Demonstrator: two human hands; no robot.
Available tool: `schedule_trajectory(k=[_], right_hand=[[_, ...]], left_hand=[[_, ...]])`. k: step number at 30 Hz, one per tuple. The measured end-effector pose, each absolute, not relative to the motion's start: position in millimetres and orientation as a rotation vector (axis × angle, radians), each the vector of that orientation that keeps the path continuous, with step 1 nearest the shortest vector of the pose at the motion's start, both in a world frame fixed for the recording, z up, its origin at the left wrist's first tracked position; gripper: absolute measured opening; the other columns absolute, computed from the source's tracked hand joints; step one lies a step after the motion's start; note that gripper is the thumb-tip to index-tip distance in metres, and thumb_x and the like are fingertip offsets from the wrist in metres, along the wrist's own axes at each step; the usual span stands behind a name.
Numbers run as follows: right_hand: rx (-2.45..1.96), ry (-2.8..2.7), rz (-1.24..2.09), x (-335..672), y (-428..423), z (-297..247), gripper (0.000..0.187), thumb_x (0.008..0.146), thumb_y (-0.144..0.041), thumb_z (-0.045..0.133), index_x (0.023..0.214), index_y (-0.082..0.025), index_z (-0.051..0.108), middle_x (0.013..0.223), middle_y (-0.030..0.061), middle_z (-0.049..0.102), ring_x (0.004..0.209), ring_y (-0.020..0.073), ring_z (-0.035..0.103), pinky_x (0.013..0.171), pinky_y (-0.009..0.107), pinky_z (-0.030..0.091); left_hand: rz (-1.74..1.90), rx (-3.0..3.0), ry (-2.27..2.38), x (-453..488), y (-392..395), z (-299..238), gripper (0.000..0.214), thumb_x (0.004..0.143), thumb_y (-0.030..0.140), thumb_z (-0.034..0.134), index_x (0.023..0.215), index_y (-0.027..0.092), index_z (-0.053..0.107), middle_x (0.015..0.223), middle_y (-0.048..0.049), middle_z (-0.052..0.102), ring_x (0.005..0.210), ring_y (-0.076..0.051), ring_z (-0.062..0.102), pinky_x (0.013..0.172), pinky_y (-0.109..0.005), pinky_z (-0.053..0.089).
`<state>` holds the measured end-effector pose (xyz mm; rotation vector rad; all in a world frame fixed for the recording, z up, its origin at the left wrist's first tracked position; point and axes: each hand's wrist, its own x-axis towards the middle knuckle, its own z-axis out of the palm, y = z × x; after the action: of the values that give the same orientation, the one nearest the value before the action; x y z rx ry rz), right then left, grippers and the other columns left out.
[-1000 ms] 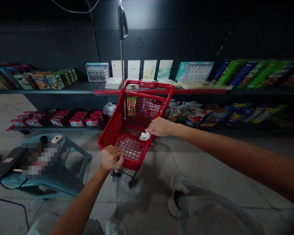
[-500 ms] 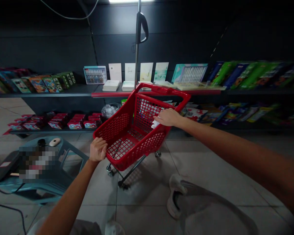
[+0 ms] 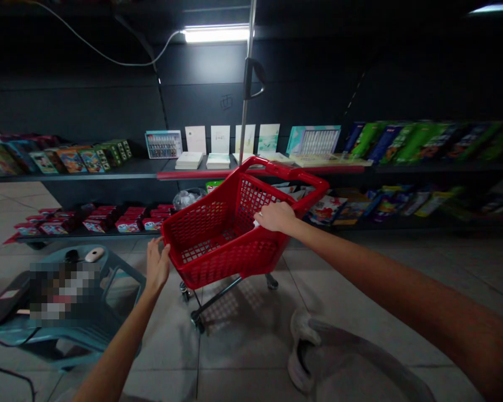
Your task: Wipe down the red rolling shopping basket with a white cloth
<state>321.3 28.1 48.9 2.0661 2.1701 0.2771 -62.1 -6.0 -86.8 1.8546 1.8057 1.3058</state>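
Observation:
A small red plastic shopping cart [image 3: 222, 254] with lattice sides stands on metal legs with casters, its basket tilted. My right hand [image 3: 275, 216] lies over the top rim of its near side, fingers curled round a crumpled white cloth [image 3: 256, 223]; only a scrap shows, and it could be tissue. At the cart's left front corner is my left hand [image 3: 156, 263], thumb and fingers apart, holding nothing. Its fingertips are at or just beside the rim; whether they touch it I cannot tell.
Behind the cart, a dark shelf [image 3: 138, 168] carries books, marker sets and boxes, with red packs [image 3: 131, 219] below. At left a blue-grey plastic stool [image 3: 121, 265] bears a computer mouse [image 3: 94, 254] and blurred items. A metal pole [image 3: 243, 125] rises behind the cart. My shoe [image 3: 304, 357] is near it.
My left hand has loosened from the cart's corner, its fingers straightening. My right hand, with the white cloth, has shifted left along the rim. The cart has turned and tilted slightly; the view has tipped up.

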Motion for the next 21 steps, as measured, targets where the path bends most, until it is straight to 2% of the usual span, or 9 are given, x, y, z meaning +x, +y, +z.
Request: schedule_trajectory(k=[2,4,6,11,14,17,19,21], right_hand=[[2.095,2.133,0.256,323.5,28.6,48.9,0.060,0.101,-0.046,0.031,0.114,-0.009,0.076,0.115,0.0231,0.073,0.114,0.0326,0.068,0.097,0.041,0.047],[2.106,2.106,0.242,326.4,29.1,48.5,0.060,0.101,-0.046,0.031,0.116,-0.008,0.075,0.119,0.0236,0.072,0.117,0.0316,0.067,0.099,0.040,0.046],[2.098,2.115,0.245,329.1,29.0,47.7,0.059,0.100,-0.045,0.032,0.115,-0.008,0.075,0.118,0.0236,0.072,0.116,0.0323,0.067,0.098,0.041,0.047],[2.106,2.183,0.270,331.4,24.6,44.2,0.060,0.100,-0.045,0.030,0.105,-0.009,0.078,0.110,0.0244,0.074,0.107,0.0353,0.071,0.091,0.045,0.049],[2.164,2.168,0.265,329.6,21.1,43.3,0.061,0.100,-0.044,0.029,0.104,-0.008,0.078,0.109,0.0252,0.074,0.107,0.0352,0.071,0.092,0.045,0.048],[2.234,2.129,0.268,326.7,19.7,43.1,0.061,0.100,-0.044,0.030,0.106,-0.008,0.079,0.107,0.0253,0.075,0.107,0.0358,0.071,0.093,0.044,0.048],[2.265,2.113,0.262,325.8,20.6,43.0,0.063,0.101,-0.046,0.029,0.109,-0.008,0.078,0.108,0.0257,0.074,0.108,0.0358,0.071,0.094,0.044,0.048],[2.267,2.106,0.231,326.9,22.7,43.3,0.067,0.102,-0.050,0.027,0.111,-0.008,0.078,0.110,0.0262,0.074,0.111,0.0358,0.070,0.095,0.044,0.047]], left_hand=[[1.313,1.781,1.756,-39.3,-15.0,-90.5,0.044,0.097,0.040,0.042,0.133,0.021,0.057,0.151,-0.0110,0.046,0.146,-0.026,0.039,0.126,-0.048,0.027],[1.307,1.758,1.795,-19.3,-20.0,-91.3,0.037,0.090,0.030,0.050,0.123,0.020,0.065,0.157,-0.0083,0.036,0.150,-0.026,0.033,0.127,-0.042,0.025],[1.300,1.736,1.858,-8.2,-20.2,-89.4,0.034,0.084,0.020,0.052,0.113,0.019,0.070,0.159,-0.0069,0.032,0.152,-0.025,0.030,0.128,-0.038,0.024],[1.168,1.875,1.849,-15.0,-2.9,-79.0,0.041,0.077,0.006,0.044,0.102,0.020,0.074,0.155,-0.0037,0.042,0.146,-0.020,0.041,0.124,-0.034,0.033],[1.070,1.862,1.940,-18.6,12.0,-70.2,0.042,0.078,0.007,0.044,0.105,0.021,0.074,0.149,-0.0055,0.050,0.139,-0.024,0.049,0.119,-0.040,0.041],[1.028,1.802,2.101,-12.1,24.3,-62.5,0.040,0.084,0.014,0.047,0.114,0.023,0.071,0.156,-0.0075,0.042,0.138,-0.030,0.049,0.111,-0.049,0.047],[1.034,1.878,2.094,-5.2,30.5,-59.9,0.037,0.088,0.018,0.046,0.117,0.024,0.069,0.155,-0.0085,0.044,0.137,-0.029,0.050,0.109,-0.048,0.048],[1.015,2.063,1.995,0.6,34.9,-59.9,0.034,0.094,0.022,0.043,0.115,0.024,0.069,0.141,-0.0083,0.057,0.135,-0.025,0.051,0.113,-0.045,0.046]])
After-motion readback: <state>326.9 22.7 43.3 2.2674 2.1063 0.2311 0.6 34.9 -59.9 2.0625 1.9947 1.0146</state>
